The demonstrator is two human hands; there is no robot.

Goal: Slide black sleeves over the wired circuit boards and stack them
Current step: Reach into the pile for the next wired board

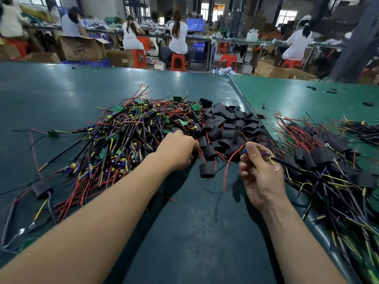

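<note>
A big heap of bare wired circuit boards, green boards with red, yellow, purple and black wires, lies left of centre on the green table. Right of it sits a pile of loose black sleeves. My left hand reaches to the seam between the two piles, its fingers curled down among the sleeves; what they grip is hidden. My right hand pinches a wired board whose red, purple and yellow wires trail out. Sleeved boards lie stacked at the right.
One loose sleeve lies between my hands. A single sleeved board sits at the near left. The table mat has a raised seam running back right. Beyond the far edge, people sit on orange stools at benches.
</note>
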